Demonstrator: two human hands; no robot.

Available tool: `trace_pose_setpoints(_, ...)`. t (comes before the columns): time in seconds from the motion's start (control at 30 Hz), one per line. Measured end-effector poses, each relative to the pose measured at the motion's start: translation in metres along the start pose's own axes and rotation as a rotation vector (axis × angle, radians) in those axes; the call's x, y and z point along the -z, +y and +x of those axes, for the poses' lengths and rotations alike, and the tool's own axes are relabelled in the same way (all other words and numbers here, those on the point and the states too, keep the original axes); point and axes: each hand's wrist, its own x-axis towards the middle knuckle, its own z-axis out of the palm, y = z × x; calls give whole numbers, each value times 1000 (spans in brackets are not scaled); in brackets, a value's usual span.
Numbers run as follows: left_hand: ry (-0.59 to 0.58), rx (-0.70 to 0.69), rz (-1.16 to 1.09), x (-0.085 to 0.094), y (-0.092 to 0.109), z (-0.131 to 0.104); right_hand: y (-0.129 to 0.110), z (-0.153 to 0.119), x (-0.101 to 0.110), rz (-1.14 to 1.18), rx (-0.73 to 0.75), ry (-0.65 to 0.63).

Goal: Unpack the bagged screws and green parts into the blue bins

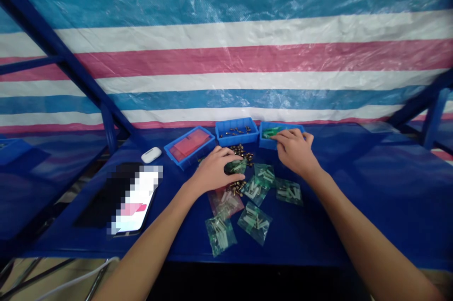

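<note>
Green bag (235, 166) sits under your left hand (214, 169), fingers curled over it, long axis running sideways, just nearer you than the middle bin (236, 131). Your right hand (293, 150) pinches into the bin to its right (281, 135). Six filled bags (255, 222) lie nearer; loose brass parts (241, 151) remain unbagged.

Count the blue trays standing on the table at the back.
3: left tray holding red bags, middle tray holding small metal parts, right tray under the right hand.
</note>
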Motion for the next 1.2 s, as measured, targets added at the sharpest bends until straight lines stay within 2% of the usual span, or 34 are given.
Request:
trace_pose_setpoints(0.13, 56, 18, -14, -4, -3, 2, 1, -2, -2, 2, 13, -30)
trace_pose_setpoints(0.27, 160, 65, -67, -4, -6, 4, -6, 0, 6, 16, -15, 76)
trace_pose_setpoints(0.4, 281, 195, -229, -2, -8, 5, -25, 2, 17, 241, 20, 95)
trace_pose_setpoints(0.5, 296, 311, -563, -2, -9, 6, -47, -2, 19, 575, 67, -43)
trace_pose_setpoints(0.6, 193, 325, -833, -2, -6, 6, -67, -9, 13, 875, -32, -262)
trace_pose_setpoints(0.7, 108, 290, -901, -3, 0, 5, -77, -13, 8, 1149, -140, -380)
trace_pose_setpoints(0.8, 112, 297, -872, -3, 4, 5, -76, -12, 8, 1261, -201, -385)
trace_pose_setpoints(0.9, 195, 313, -805, -3, 3, 6, -65, -6, 14, 1160, -234, -278)
trace_pose_setpoints(1.07, 354, 328, -621, -1, -4, 6, -19, 6, 23, 764, -327, 244)
trace_pose_setpoints(1.13, 377, 326, -548, 0, -6, 6, 4, 7, 23, 519, -320, 329)
trace_pose_setpoints(1.2, 370, 311, -505, -1, -6, 5, 22, 7, 18, 285, -329, 289)
